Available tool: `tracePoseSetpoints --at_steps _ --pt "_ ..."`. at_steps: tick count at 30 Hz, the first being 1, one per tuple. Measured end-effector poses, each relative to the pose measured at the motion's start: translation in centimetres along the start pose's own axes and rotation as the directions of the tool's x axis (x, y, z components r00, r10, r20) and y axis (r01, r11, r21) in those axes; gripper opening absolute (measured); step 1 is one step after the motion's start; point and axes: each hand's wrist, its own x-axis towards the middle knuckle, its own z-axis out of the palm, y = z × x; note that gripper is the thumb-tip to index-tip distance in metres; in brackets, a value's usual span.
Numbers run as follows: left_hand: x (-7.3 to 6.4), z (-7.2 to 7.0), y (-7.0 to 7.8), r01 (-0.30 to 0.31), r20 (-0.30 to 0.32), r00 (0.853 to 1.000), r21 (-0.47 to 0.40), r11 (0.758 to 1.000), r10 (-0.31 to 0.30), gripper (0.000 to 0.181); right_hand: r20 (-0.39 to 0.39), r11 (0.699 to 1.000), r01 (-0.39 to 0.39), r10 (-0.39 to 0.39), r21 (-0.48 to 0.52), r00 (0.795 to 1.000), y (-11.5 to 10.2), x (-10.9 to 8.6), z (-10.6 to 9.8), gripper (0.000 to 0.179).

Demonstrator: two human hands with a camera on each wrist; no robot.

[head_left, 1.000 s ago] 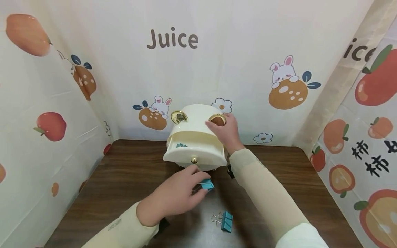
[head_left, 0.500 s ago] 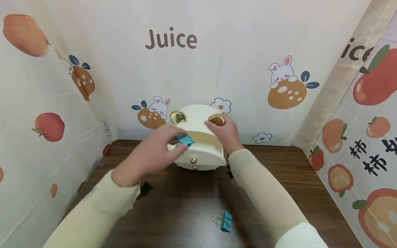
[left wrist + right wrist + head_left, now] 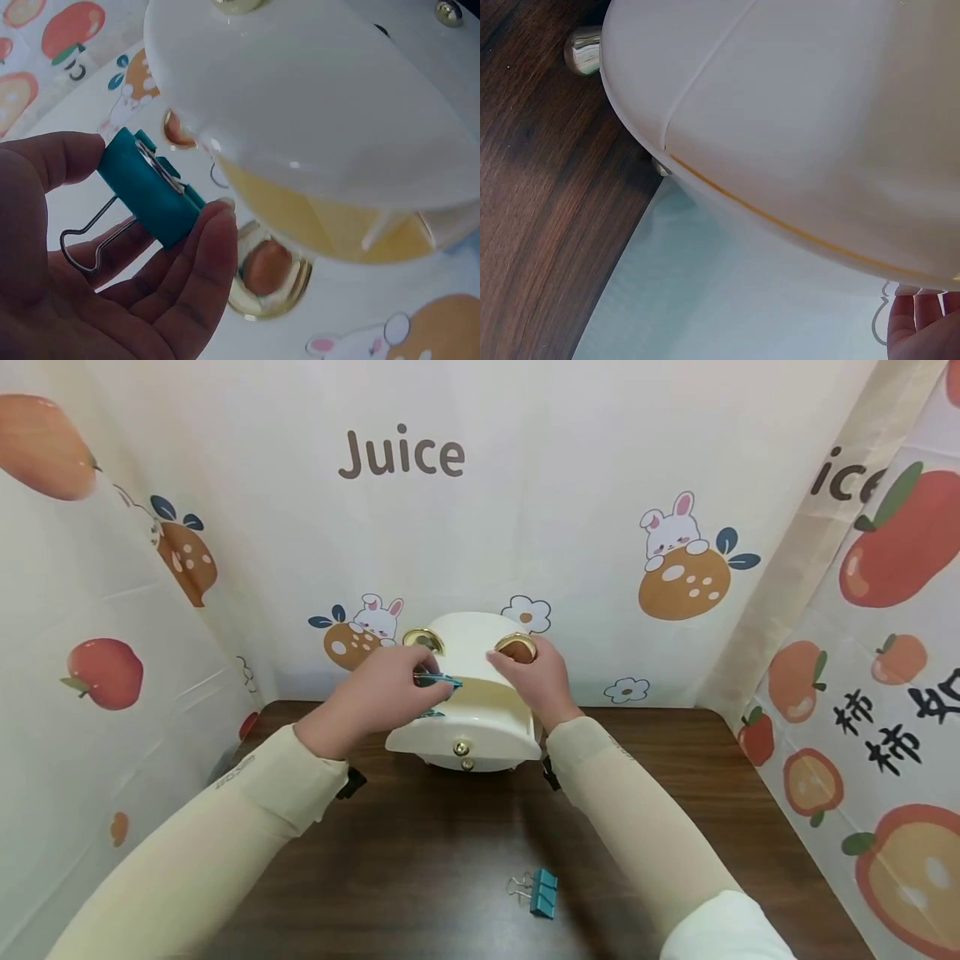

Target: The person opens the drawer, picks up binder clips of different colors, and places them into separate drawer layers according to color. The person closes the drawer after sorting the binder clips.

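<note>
A white tabletop drawer box with two gold rings on top stands at the back of the table, its upper drawer pulled out. Over the drawer's left side, my left hand holds a teal binder clip between thumb and fingers; one wire handle sticks out toward the palm. Teal clip parts show inside the drawer, partly hidden by that hand. My right hand grips the box's upper right beside the right gold ring. In the right wrist view only its fingers show, at the box's edge.
Another teal binder clip with wire handles lies on the dark wooden table, near the front. A printed curtain with fruit and rabbits stands close behind the box and along both sides.
My left hand has carried the binder clip up from in front of the box to over the open drawer and turned it. The right hand stays on the box. The view has shifted slightly.
</note>
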Motion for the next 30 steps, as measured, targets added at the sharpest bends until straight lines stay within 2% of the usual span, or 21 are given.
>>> tracePoseSetpoints --at_steps 6,10,14,18,27,30 --pt "1.0 0.9 1.2 0.0 0.056 0.998 0.006 1.0 0.0 0.029 -0.02 1.0 0.002 -0.002 -0.021 1.0 0.0 0.2 -0.1 0.07" --pt "1.5 1.5 1.8 0.013 0.092 0.996 0.045 0.999 -0.017 0.027 -0.015 1.0 -0.004 0.004 -0.013 1.0 -0.1 0.0 -0.1 0.069" --pt "1.8 1.9 2.2 0.049 0.084 0.995 0.095 0.994 -0.057 0.023 -0.013 1.0 0.005 -0.005 -0.004 1.0 -0.3 -0.2 0.0 0.066" --pt "2.1 2.5 2.4 0.093 0.058 0.993 0.103 0.99 -0.099 0.023 -0.011 1.0 0.012 -0.012 0.0 1.0 -0.4 -0.3 0.0 0.063" --pt "3.1 4.2 2.4 0.043 0.088 0.995 0.097 0.994 -0.052 0.017 -0.02 1.0 -0.001 0.001 -0.008 1.0 -0.2 -0.1 0.0 0.065" --pt "3.4 4.5 2.7 0.05 0.11 0.992 0.102 0.994 -0.062 0.016 -0.022 1.0 0.005 -0.006 -0.003 1.0 0.0 0.0 0.1 0.066"
